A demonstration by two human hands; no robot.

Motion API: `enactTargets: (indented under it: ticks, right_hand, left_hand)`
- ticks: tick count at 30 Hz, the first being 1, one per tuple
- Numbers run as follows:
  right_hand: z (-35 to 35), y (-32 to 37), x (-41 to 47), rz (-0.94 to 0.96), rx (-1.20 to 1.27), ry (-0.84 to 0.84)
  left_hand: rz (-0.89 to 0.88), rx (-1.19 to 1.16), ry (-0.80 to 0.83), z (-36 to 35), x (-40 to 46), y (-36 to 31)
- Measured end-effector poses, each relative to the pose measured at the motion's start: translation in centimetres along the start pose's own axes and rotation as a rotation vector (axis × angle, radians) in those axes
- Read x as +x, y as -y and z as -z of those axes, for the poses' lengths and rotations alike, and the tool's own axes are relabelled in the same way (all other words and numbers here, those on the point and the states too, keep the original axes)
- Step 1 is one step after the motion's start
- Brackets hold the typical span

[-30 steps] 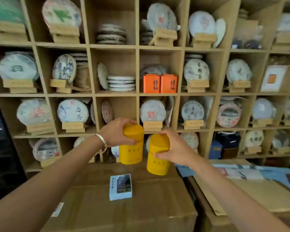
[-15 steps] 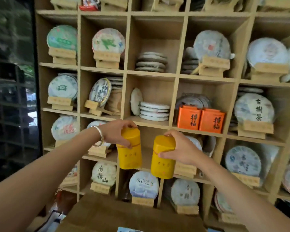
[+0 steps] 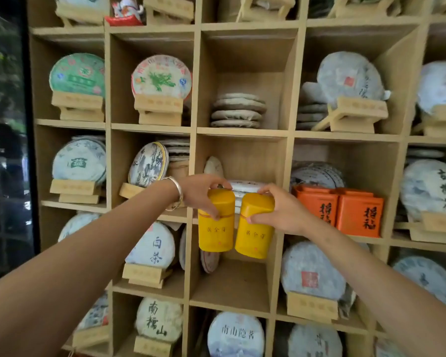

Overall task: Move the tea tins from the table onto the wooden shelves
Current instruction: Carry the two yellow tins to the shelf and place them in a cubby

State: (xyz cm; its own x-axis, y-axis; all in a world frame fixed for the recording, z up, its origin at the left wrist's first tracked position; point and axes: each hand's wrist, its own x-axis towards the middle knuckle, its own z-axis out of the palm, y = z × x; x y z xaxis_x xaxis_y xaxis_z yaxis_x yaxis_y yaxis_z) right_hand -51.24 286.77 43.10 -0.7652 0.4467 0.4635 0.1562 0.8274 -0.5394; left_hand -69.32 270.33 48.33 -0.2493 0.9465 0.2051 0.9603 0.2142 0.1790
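Carrying two yellow tins toward the shelves (image 3: 242, 131) — one in each hand, both upright and held in the air in front of the middle column of cubbies.

Step in hand, as I judge it: pick a cubby and set both down. The one behind the tins' upper halves already holds a stack of cakes (image 3: 245, 188), so floor space there looks tight. The cubby just below (image 3: 229, 287) shows mostly bare board, with one small cake leaning at its left wall; that seems the easier spot. Best to keep the tins level, slide them in base first, clear the shelf edge, and seat them flat before letting go. Placing one at a time would avoid knocking them together, since they hang almost touching.

Grip: left hand (image 3: 201, 193) wraps over the lid of the left tin (image 3: 216, 229), fingers curled down the far side, thumb on the front near the lid seam. Right hand (image 3: 281, 210) clamps the right tin (image 3: 254, 235) the same way, from its right side. Both hands are closed firmly on the tops; bodies and bases hang free.
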Motion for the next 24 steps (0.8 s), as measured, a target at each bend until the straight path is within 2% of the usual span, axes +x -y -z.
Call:
enactTargets:
  ticks: [7,11,17,24]
  right_hand:
    - [-1.5,0.4,9.2,-0.072,-0.119,-0.041]
    - [-2.3,-0.8,12.7,-0.108,-0.144,-0.010]
    - [-3.5,-2.6,15.0,-0.153,-0.139,0.020]
    - [-4.4,-3.3,15.0,-0.139,-0.164,0.048]
  left_hand:
    - [-0.050,0.229,0.075,2.7,6.9,3.9]
    - [-0.063,0.209,0.128,2.9,9.9,5.7]
    - [-0.069,0.245,0.164,1.9,11.8,6.7]
    - [-0.053,0.510,0.174,1.3,12.2,6.0]
